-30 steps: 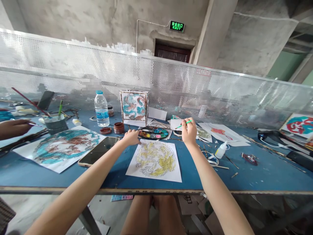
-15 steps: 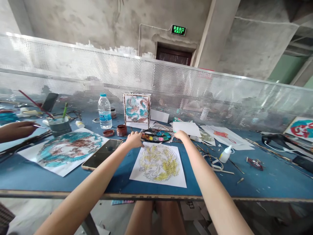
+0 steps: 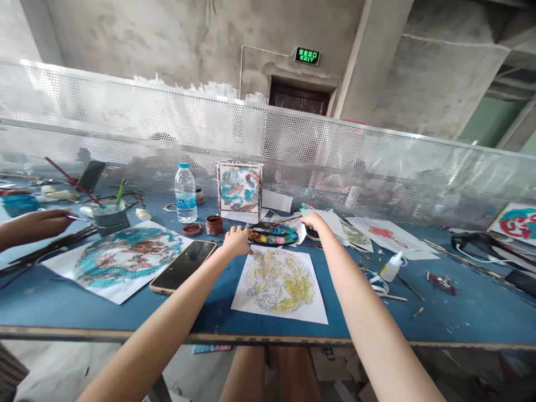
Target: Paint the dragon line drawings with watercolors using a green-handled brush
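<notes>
My left hand (image 3: 237, 241) is closed at the left end of a dark oval paint palette (image 3: 280, 240) that holds several colours. Past the palette's right end is my right hand (image 3: 315, 220), fingers drawn together beside a turquoise-and-white tube (image 3: 305, 207) and loose papers. What those fingers hold is too small to make out. Below the palette, between my forearms, lies a sheet with a line drawing (image 3: 278, 285) partly coloured yellow. An open jar of brown paint (image 3: 214, 225) and its lid (image 3: 191, 229) stand left of my left hand.
A phone (image 3: 184, 268), a blue-brown painting (image 3: 125, 259) and a water bottle (image 3: 185, 195) are on the left. A framed picture (image 3: 240, 191) stands behind. Another person's hand (image 3: 50, 224) holds a thin tool near a brush cup (image 3: 109, 218). A glue bottle (image 3: 391, 268) is right.
My right hand has moved slightly forward, toward the turquoise tube, and a white paper beside it has shifted. My left hand stays by the palette. The whole view has shifted a little.
</notes>
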`<state>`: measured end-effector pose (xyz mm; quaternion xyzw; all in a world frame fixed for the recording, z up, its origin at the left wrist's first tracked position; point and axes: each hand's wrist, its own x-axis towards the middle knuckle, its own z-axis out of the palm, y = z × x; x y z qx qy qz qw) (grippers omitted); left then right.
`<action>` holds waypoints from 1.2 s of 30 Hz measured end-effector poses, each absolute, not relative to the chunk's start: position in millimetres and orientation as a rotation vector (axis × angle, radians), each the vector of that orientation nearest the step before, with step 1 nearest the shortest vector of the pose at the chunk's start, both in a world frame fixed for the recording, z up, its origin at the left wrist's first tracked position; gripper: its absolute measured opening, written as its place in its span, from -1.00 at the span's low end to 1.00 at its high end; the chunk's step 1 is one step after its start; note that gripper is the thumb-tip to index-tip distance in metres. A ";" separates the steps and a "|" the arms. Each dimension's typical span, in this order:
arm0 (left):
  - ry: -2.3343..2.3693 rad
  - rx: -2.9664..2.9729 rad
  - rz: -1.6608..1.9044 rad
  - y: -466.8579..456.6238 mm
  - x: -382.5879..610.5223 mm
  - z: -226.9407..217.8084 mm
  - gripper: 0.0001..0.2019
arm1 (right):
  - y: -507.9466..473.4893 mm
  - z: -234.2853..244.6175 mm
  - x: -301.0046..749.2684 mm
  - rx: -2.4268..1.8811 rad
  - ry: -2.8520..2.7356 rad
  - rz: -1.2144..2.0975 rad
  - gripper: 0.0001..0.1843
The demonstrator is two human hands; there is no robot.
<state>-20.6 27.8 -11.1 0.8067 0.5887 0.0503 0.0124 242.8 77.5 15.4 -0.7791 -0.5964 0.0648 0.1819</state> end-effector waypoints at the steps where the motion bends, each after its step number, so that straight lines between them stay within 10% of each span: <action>1: 1.835 2.513 0.157 27.8 -20.5 -11.1 -0.26 | 76.2 24.4 244.8 -2.226 -1.664 0.160 -0.78; 14: 1.731 2.491 0.255 35.2 -18.5 -10.6 -0.14 | 32.4 138.0 259.9 -1.887 -1.700 -0.109 -0.77; 22: 1.124 1.771 0.950 21.2 -4.3 11.1 -0.11 | -22.7 167.8 231.8 -1.127 -1.835 0.419 -0.78; 28: 0.538 1.424 1.171 12.7 -5.3 44.8 -0.33 | -27.5 161.6 225.1 -0.974 -1.808 0.504 -0.74; 36: 0.978 1.306 1.327 18.9 -134.5 91.3 -0.69 | -9.4 132.2 237.1 -1.146 -1.748 -0.019 -0.70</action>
